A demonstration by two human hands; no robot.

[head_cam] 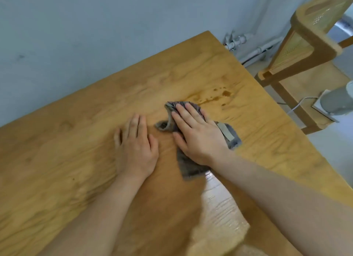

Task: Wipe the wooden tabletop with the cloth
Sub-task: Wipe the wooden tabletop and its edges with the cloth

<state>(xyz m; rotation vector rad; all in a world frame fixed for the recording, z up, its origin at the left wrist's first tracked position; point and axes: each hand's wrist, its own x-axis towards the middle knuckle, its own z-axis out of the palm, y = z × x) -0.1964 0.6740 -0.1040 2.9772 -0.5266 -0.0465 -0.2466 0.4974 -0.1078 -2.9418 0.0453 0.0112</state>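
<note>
Two hands are resting on the wooden tabletop (80, 110): the right hand (198, 137), fingers straight, is pressing the grey cloth (191, 170) flat at frame centre. The left hand (136, 149) is lying flat just beside it, holding nothing. Droplets (219, 95) are sitting near the cloth, toward the upper right.

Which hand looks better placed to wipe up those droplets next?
The right hand: it presses flat on the cloth, just short of the droplets. The left hand rests on bare tabletop.
</note>
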